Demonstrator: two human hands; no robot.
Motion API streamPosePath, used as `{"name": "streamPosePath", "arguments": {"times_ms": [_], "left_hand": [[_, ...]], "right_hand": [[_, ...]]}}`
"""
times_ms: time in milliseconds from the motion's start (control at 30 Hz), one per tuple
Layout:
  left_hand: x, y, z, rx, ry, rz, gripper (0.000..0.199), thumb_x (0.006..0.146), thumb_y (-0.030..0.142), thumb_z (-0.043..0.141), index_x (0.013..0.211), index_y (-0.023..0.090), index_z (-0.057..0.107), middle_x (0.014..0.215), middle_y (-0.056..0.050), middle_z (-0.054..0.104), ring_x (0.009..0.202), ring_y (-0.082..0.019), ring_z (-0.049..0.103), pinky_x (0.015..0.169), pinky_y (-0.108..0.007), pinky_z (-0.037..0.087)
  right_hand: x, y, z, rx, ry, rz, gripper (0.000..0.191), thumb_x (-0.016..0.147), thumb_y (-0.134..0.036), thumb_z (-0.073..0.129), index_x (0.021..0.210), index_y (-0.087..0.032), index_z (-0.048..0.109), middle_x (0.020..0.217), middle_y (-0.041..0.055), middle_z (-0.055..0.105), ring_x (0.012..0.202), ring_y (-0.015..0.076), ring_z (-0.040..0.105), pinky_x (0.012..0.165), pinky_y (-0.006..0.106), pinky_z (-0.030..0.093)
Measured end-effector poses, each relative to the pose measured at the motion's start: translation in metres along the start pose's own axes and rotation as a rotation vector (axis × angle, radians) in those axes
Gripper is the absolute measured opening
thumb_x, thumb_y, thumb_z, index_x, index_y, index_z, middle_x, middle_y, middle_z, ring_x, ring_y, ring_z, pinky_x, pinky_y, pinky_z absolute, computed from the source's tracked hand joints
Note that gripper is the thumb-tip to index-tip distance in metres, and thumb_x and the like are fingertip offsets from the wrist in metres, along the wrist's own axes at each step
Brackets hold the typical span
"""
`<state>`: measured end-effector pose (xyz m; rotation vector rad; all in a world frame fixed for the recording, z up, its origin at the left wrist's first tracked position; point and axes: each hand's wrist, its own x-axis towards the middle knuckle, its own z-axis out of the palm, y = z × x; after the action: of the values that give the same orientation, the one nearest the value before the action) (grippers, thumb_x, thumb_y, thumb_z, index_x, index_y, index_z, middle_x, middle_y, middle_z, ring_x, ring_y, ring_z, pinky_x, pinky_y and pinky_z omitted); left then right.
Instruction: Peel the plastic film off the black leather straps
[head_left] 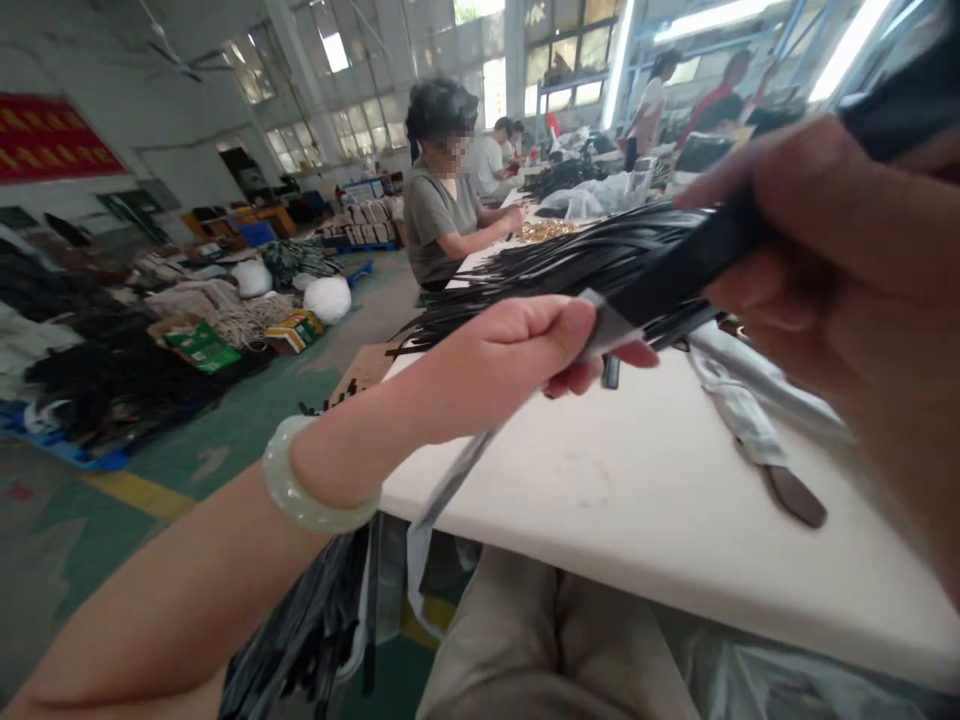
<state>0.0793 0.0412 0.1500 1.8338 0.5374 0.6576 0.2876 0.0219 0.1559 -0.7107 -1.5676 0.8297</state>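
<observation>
My left hand (pixel 544 345), with a pale bangle on the wrist, is closed in a pinch on a translucent plastic strip (pixel 459 475). This strip wraps the near end of a black strap (pixel 679 265), and its tail hangs over the table edge. Close to the camera and blurred, my right hand (pixel 847 240) grips the same strap farther along, at the upper right. Between both hands the strap runs taut and slanted above the table. Behind it lies a pile of long black straps (pixel 585 255).
The white table (pixel 570 510) carries a plastic-wrapped strap with a brown tip (pixel 799 497) on the right. A container of black straps (pixel 319 620) stands low at the left. Across the pile sits a co-worker (pixel 442 215). Cartons and bundles cover the floor at left.
</observation>
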Motion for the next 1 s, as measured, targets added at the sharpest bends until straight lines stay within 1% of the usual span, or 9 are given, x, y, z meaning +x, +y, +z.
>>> {"name": "streamPosePath", "arguments": {"times_ms": [100, 200, 300, 433, 567, 667, 833, 900, 1000], "left_hand": [[-0.011, 0.011, 0.003, -0.154, 0.152, 0.083, 0.031, 0.098, 0.03, 0.041, 0.089, 0.014, 0.067, 0.071, -0.001, 0.055, 0.064, -0.012, 0.049, 0.064, -0.024, 0.042], [-0.027, 0.009, -0.001, -0.244, 0.173, 0.093, 0.033, 0.096, 0.035, 0.048, 0.081, 0.012, 0.066, 0.068, -0.002, 0.056, 0.059, -0.011, 0.051, 0.061, -0.024, 0.047], [-0.052, -0.005, -0.01, -0.3, 0.105, -0.102, 0.04, 0.091, 0.045, 0.054, 0.087, 0.008, 0.068, 0.064, -0.003, 0.055, 0.058, -0.012, 0.051, 0.059, -0.026, 0.051], [-0.083, -0.033, -0.021, -0.34, 0.157, -0.369, 0.047, 0.087, 0.052, 0.057, 0.094, 0.007, 0.068, 0.066, -0.004, 0.056, 0.06, -0.012, 0.052, 0.06, -0.025, 0.053], [-0.097, -0.056, -0.022, -0.388, 0.229, -0.382, 0.044, 0.09, 0.049, 0.052, 0.094, 0.009, 0.069, 0.065, -0.003, 0.054, 0.058, -0.011, 0.048, 0.059, -0.024, 0.05], [-0.106, -0.065, -0.018, -0.369, 0.251, -0.412, 0.042, 0.091, 0.048, 0.051, 0.09, 0.009, 0.068, 0.061, -0.001, 0.05, 0.054, -0.01, 0.044, 0.054, -0.021, 0.045], [-0.124, -0.076, -0.013, -0.317, 0.266, -0.548, 0.048, 0.085, 0.056, 0.056, 0.087, 0.01, 0.066, 0.058, 0.001, 0.048, 0.052, -0.009, 0.04, 0.05, -0.019, 0.039], [-0.125, -0.082, -0.01, -0.316, 0.293, -0.555, 0.05, 0.082, 0.059, 0.058, 0.088, 0.01, 0.064, 0.059, 0.001, 0.049, 0.053, -0.009, 0.041, 0.05, -0.02, 0.039], [-0.13, -0.093, -0.004, -0.309, 0.297, -0.522, 0.053, 0.079, 0.064, 0.058, 0.085, 0.012, 0.061, 0.057, 0.003, 0.046, 0.051, -0.009, 0.038, 0.049, -0.02, 0.037]], "right_hand": [[0.01, -0.015, 0.034, -0.001, 0.082, -0.15, 0.019, 0.084, -0.031, 0.07, 0.071, -0.017, 0.07, 0.049, -0.003, 0.05, 0.038, 0.0066, 0.048, 0.033, 0.017, 0.043], [0.01, -0.011, 0.069, 0.142, -0.079, -0.006, 0.028, 0.082, -0.032, 0.071, 0.063, -0.014, 0.062, 0.044, -0.0068, 0.042, 0.035, 0.0064, 0.047, 0.035, 0.019, 0.043], [0.012, 0.001, 0.082, 0.296, -0.12, 0.138, 0.03, 0.081, -0.037, 0.071, 0.068, -0.013, 0.06, 0.044, -0.0088, 0.037, 0.034, 0.0026, 0.037, 0.033, 0.015, 0.026], [0.009, 0.026, 0.086, 0.394, 0.003, 0.105, 0.036, 0.079, -0.04, 0.071, 0.062, -0.014, 0.053, 0.043, -0.0095, 0.034, 0.037, 0.0019, 0.025, 0.037, 0.019, 0.014], [-0.017, 0.063, 0.107, 0.164, -0.144, 0.163, 0.048, 0.081, -0.04, 0.068, 0.048, -0.013, 0.046, 0.042, -0.0057, 0.039, 0.042, 0.0028, 0.029, 0.041, 0.021, 0.016], [-0.032, 0.085, 0.12, 0.278, -0.249, 0.349, 0.039, 0.077, -0.042, 0.071, 0.056, -0.012, 0.056, 0.046, -0.0047, 0.044, 0.043, 0.0037, 0.031, 0.042, 0.022, 0.015], [-0.031, 0.101, 0.124, 0.541, 0.099, 0.441, 0.039, 0.067, -0.046, 0.078, 0.079, -0.01, 0.068, 0.043, -0.0095, 0.035, 0.041, 0.0034, 0.021, 0.042, 0.023, 0.008], [-0.039, 0.106, 0.133, 0.476, 0.026, 0.457, 0.039, 0.067, -0.047, 0.078, 0.076, -0.01, 0.069, 0.042, -0.0077, 0.039, 0.041, 0.0035, 0.024, 0.042, 0.023, 0.011], [-0.061, 0.114, 0.155, 0.388, -0.247, 0.503, 0.042, 0.072, -0.05, 0.073, 0.061, -0.01, 0.065, 0.046, -0.0027, 0.048, 0.042, 0.0037, 0.032, 0.043, 0.023, 0.016]]}}
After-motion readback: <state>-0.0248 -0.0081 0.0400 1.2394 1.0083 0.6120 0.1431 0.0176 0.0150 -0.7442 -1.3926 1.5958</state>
